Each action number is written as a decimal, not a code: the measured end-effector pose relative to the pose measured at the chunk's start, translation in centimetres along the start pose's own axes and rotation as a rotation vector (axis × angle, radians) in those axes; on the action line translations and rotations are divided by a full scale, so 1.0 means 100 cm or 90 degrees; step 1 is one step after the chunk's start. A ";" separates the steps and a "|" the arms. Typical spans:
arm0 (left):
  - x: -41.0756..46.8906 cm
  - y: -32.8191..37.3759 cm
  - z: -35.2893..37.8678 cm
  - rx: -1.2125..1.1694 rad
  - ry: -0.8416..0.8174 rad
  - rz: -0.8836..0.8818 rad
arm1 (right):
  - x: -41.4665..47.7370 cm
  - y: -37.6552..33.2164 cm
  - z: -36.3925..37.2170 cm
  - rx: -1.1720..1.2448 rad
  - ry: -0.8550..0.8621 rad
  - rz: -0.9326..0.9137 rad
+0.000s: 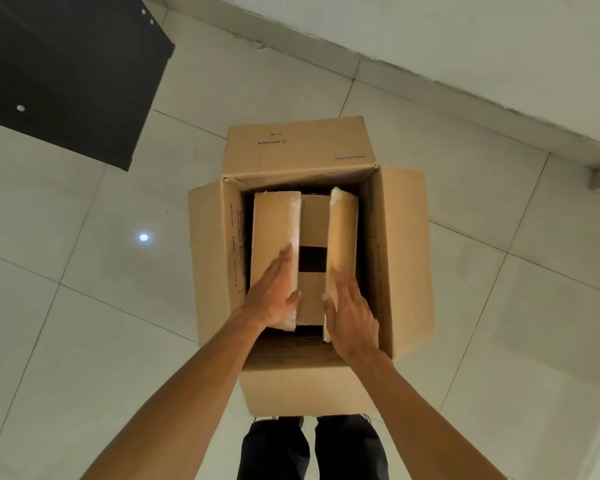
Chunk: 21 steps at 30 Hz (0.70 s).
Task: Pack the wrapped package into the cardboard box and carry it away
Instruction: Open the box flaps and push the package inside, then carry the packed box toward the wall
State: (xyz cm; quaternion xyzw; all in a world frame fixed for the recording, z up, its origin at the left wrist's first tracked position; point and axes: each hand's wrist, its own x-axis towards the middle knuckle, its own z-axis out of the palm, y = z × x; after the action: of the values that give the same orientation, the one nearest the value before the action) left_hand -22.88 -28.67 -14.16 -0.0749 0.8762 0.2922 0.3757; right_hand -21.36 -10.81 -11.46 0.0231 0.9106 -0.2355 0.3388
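An open cardboard box (406, 258) stands on the tiled floor in front of my feet, all its flaps folded outward. Two brown packages wrapped in clear film sit inside it. The left package (274, 220) leans against the box's left wall, and my left hand (274, 292) lies flat on its near end with the thumb hooked over its inner edge. The right package (343, 230) stands on edge by the right wall. My right hand (350, 313) holds its near end, thumb on the inner side. Between the packages the box bottom shows, with a dark gap.
A black piece of furniture (66, 71) stands at the upper left. A wall with a skirting edge (430, 81) runs diagonally across the top right. Pale floor tiles (101, 306) surround the box. My dark trouser legs (312, 448) are just behind it.
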 end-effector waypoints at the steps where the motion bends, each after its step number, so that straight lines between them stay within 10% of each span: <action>1: 0.000 -0.004 0.005 0.001 -0.031 -0.012 | 0.004 0.003 0.004 -0.012 -0.036 -0.010; 4: -0.002 -0.018 0.017 0.029 -0.021 -0.023 | 0.014 0.013 0.015 -0.102 -0.117 -0.028; 10: -0.033 -0.044 0.014 0.108 0.319 0.018 | 0.008 0.022 0.005 -0.122 0.117 -0.034; 15: -0.063 -0.049 0.009 0.127 0.339 -0.002 | -0.006 0.020 -0.016 -0.193 0.191 -0.092; 21: -0.060 -0.049 -0.007 -0.312 0.258 -0.312 | -0.014 0.028 -0.018 0.048 0.108 0.344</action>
State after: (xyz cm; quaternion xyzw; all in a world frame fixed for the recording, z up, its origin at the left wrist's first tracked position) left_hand -17.37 -33.58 -11.76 -0.4250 0.7932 0.3738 0.2247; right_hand -20.75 -7.34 -10.58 0.2974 0.8870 -0.1678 0.3110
